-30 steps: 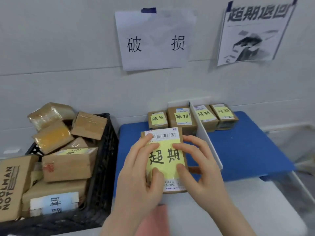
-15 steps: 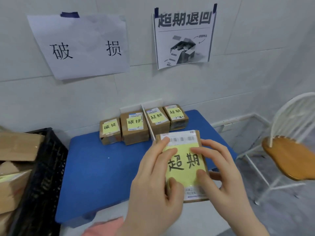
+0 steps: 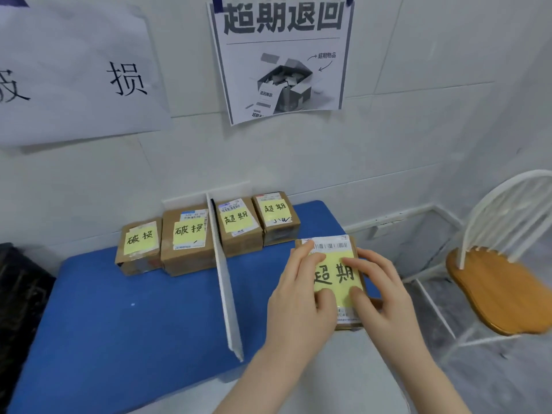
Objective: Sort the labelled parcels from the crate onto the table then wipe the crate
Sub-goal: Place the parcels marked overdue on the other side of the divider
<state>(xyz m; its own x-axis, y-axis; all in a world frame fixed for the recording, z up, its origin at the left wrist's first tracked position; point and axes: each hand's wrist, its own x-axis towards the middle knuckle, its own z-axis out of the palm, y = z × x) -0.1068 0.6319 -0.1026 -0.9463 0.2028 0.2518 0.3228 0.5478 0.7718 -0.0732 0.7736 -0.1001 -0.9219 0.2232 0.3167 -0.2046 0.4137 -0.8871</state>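
Parcel (image 3: 334, 274) moved right of divider (image 3: 225, 288), left hand (image 3: 298, 300), right hand (image 3: 380, 297) gripping

A white chair (image 3: 501, 288) with a wooden seat stands at 3 o'clock on the grey floor (image 3: 507, 380). On the white wall (image 3: 418, 121), a printed poster (image 3: 283, 61) hangs at 12 o'clock, and a handwritten paper sheet (image 3: 74, 76) at 10 o'clock.

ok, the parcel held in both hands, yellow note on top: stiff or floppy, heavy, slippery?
Probably stiff: the parcel shows straight edges and a flat top between the left hand and right hand. Likely light for its size, since a loose finger grip seems enough to carry it. Flat and boxy, so it should not roll when set down.
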